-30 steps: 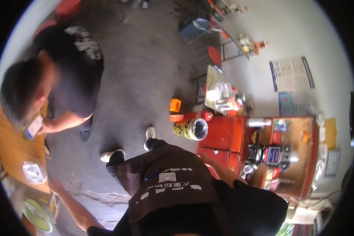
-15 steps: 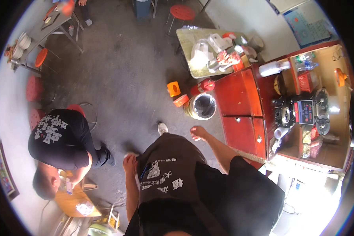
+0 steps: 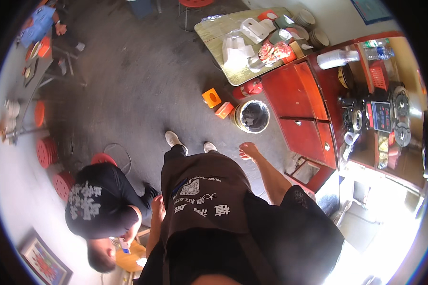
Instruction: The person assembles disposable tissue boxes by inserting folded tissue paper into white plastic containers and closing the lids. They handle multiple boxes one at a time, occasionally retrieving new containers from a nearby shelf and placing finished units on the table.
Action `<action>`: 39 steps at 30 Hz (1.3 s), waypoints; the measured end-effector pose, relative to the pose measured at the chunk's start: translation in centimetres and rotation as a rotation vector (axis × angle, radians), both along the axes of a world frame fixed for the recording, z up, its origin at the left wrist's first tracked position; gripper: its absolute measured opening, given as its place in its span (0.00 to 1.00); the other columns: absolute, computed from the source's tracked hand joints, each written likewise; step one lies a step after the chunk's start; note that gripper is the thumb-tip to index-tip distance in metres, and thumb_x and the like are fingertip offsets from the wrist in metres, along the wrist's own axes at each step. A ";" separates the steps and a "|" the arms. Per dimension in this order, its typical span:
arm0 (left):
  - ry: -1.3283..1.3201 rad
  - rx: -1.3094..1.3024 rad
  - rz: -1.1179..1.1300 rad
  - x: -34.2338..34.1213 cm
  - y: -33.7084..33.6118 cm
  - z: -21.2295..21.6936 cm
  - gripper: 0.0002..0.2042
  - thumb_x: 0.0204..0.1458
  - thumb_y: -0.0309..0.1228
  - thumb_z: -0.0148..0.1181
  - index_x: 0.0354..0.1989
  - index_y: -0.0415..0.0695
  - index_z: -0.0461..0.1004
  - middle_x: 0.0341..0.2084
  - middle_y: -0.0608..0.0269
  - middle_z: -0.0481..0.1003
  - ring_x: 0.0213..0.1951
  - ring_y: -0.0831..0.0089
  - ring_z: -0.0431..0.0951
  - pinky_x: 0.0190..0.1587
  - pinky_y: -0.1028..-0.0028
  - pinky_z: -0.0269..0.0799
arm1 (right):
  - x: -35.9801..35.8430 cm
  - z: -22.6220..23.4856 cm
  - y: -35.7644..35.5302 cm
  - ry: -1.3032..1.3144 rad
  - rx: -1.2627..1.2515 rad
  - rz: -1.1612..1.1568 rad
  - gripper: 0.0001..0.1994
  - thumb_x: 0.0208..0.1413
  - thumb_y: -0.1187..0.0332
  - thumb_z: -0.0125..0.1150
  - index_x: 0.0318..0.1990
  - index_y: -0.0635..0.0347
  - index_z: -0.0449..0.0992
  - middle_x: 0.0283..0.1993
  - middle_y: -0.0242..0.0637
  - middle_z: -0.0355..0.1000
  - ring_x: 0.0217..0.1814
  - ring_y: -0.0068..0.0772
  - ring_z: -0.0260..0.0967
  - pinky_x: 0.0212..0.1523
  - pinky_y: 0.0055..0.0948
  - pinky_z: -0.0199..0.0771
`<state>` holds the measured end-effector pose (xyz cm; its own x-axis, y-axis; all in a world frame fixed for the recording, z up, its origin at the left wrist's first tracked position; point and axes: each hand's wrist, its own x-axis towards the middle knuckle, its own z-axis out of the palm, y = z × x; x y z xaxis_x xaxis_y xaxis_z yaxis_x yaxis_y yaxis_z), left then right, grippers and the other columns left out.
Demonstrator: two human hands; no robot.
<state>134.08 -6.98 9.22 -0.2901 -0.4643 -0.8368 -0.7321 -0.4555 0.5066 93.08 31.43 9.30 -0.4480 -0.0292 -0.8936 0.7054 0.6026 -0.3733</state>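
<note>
My right hand (image 3: 249, 151) hangs at my side over the floor, fingers loosely bent and a little apart, with nothing seen in it. The bin (image 3: 252, 117) with a dark liner is the thing nearest to it. By the left edge of my brown apron (image 3: 207, 190) is my left hand (image 3: 158, 207), its fingers loosely bent and partly hidden; I see nothing held. Both hands are apart from any furniture. My light shoes (image 3: 176, 142) show ahead of the apron on the grey floor.
A red cabinet (image 3: 297, 104) and shelves with a black appliance (image 3: 381, 116) stand right. Ahead is a cluttered table (image 3: 214, 35); a fire extinguisher (image 3: 248, 89) and orange boxes (image 3: 211, 98) are on the floor. A person (image 3: 102, 199) bends over a phone at left, near red stools (image 3: 46, 153).
My view has shifted forward and turned, and my feet have stepped. The bent person now appears nearer my left arm. A seated person in blue shows more at the far left.
</note>
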 end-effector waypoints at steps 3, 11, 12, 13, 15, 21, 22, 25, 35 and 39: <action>0.119 -0.028 -0.354 -3.0 -5.3 -1.4 0.10 0.58 0.32 0.53 0.40 0.44 0.79 0.28 0.63 0.77 0.34 0.71 0.77 0.39 0.75 0.73 | 1.7 1.0 -1.4 -0.056 -0.011 -0.174 0.07 0.57 0.63 0.60 0.40 0.52 0.77 0.33 0.35 0.75 0.33 0.33 0.77 0.33 0.37 0.82; 0.074 0.124 0.038 -20.9 -24.8 -1.0 0.12 0.58 0.30 0.53 0.50 0.51 0.69 0.39 0.63 0.75 0.39 0.68 0.77 0.38 0.64 0.80 | 3.0 1.7 -7.3 0.133 0.103 0.119 0.09 0.55 0.60 0.61 0.38 0.50 0.82 0.31 0.30 0.76 0.30 0.24 0.73 0.31 0.29 0.76; 0.097 0.102 0.043 -23.3 -27.4 -1.1 0.12 0.58 0.30 0.53 0.50 0.51 0.70 0.40 0.62 0.75 0.39 0.68 0.77 0.38 0.64 0.80 | 3.2 1.9 -8.0 0.121 0.100 0.027 0.09 0.55 0.60 0.61 0.38 0.50 0.82 0.31 0.30 0.76 0.30 0.23 0.73 0.30 0.28 0.75; 0.113 0.079 0.048 -25.8 -29.7 -1.1 0.11 0.58 0.30 0.54 0.50 0.51 0.70 0.41 0.61 0.75 0.40 0.67 0.77 0.39 0.63 0.80 | 3.2 1.8 -8.8 0.103 0.095 -0.065 0.09 0.55 0.60 0.61 0.37 0.50 0.83 0.30 0.30 0.77 0.30 0.22 0.72 0.30 0.27 0.74; 0.130 0.033 0.032 -30.3 -32.3 0.1 0.11 0.58 0.30 0.54 0.50 0.51 0.70 0.41 0.61 0.75 0.40 0.67 0.77 0.39 0.63 0.80 | 2.3 1.1 -10.4 0.085 0.079 -0.142 0.07 0.55 0.61 0.59 0.35 0.50 0.81 0.29 0.28 0.75 0.28 0.23 0.72 0.29 0.30 0.76; 0.098 0.055 -0.057 -39.0 -31.3 1.9 0.12 0.59 0.34 0.54 0.51 0.51 0.68 0.41 0.61 0.74 0.43 0.63 0.77 0.41 0.62 0.79 | -5.6 -7.8 -11.0 -0.254 -0.187 -0.298 0.04 0.55 0.65 0.56 0.32 0.51 0.75 0.25 0.28 0.70 0.23 0.26 0.70 0.27 0.32 0.79; 0.084 0.078 -0.100 -39.5 -32.0 2.6 0.14 0.61 0.37 0.52 0.54 0.50 0.66 0.43 0.59 0.73 0.46 0.60 0.76 0.43 0.60 0.79 | -7.9 -8.5 -13.8 -0.173 -0.159 -0.206 0.05 0.56 0.65 0.54 0.30 0.52 0.73 0.23 0.29 0.68 0.21 0.26 0.69 0.25 0.31 0.78; -0.153 0.014 -0.139 -42.6 -28.5 5.5 0.17 0.57 0.33 0.55 0.55 0.51 0.65 0.41 0.59 0.73 0.41 0.63 0.77 0.37 0.64 0.77 | -15.9 -12.1 -16.7 0.167 -0.035 0.083 0.07 0.54 0.62 0.57 0.33 0.53 0.74 0.27 0.35 0.72 0.24 0.33 0.72 0.28 0.34 0.79; -0.118 -0.053 -0.345 -61.0 -33.2 10.5 0.20 0.56 0.29 0.56 0.58 0.44 0.63 0.48 0.53 0.74 0.46 0.59 0.79 0.40 0.62 0.81 | -51.6 -5.9 -25.6 0.332 -0.141 -0.970 0.38 0.54 0.74 0.56 0.72 0.51 0.48 0.38 0.47 0.77 0.26 0.37 0.78 0.22 0.35 0.81; 0.080 -0.050 -0.545 -72.9 -32.5 11.6 0.21 0.58 0.30 0.56 0.60 0.45 0.63 0.51 0.53 0.73 0.48 0.62 0.78 0.47 0.64 0.78 | -58.3 -5.1 -26.8 0.226 -0.401 -1.411 0.37 0.55 0.76 0.54 0.72 0.51 0.48 0.40 0.46 0.75 0.33 0.38 0.78 0.27 0.37 0.83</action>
<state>61.22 -39.49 20.82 -0.5613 -0.2676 -0.7831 -0.8136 0.0049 0.5815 34.79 4.60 4.21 -0.4406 0.3160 -0.8402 0.5121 -0.6803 -0.5244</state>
